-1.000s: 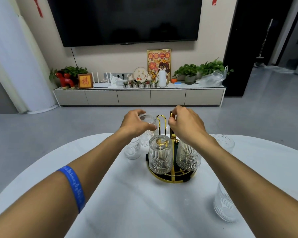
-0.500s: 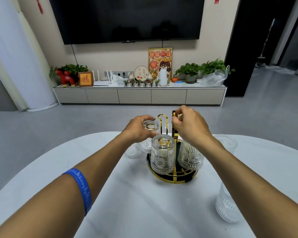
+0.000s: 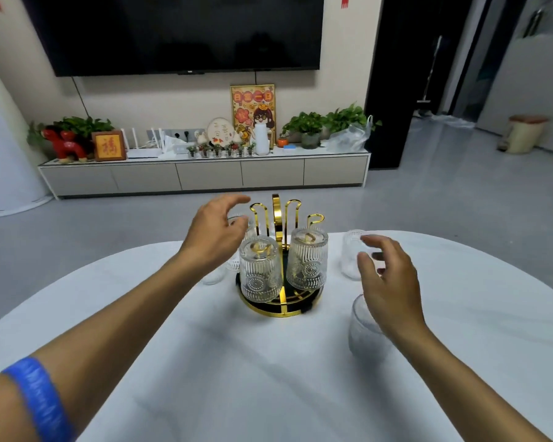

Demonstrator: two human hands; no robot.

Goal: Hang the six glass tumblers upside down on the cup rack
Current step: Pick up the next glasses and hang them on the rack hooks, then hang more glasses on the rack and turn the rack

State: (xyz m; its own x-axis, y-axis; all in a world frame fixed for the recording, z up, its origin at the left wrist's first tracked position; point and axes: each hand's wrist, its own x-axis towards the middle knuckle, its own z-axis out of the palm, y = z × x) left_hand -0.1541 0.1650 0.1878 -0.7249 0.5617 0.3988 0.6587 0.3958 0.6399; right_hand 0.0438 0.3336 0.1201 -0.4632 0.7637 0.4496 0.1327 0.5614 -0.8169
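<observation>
**Room beyond the bench**

A white bench (image 3: 268,378) is seen in the foreground. A dark television (image 3: 179,33) is mounted on the far wall, above a long low cabinet (image 3: 205,177). On the cabinet, a red horse figure (image 3: 65,145), a framed red character (image 3: 108,146), a cartoon poster (image 3: 253,113), a white bottle (image 3: 262,139) and potted plants (image 3: 310,129) are set. A bin (image 3: 524,134) is placed on the grey floor (image 3: 460,199).

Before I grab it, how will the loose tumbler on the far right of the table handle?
The far-right tumbler looks like thick ribbed glass, so probably rigid, fairly heavy for its size, and breakable if dropped. Its ribs should aid grip. Standing upright on the smooth table, it would likely slide rather than tip when nudged low.
</observation>
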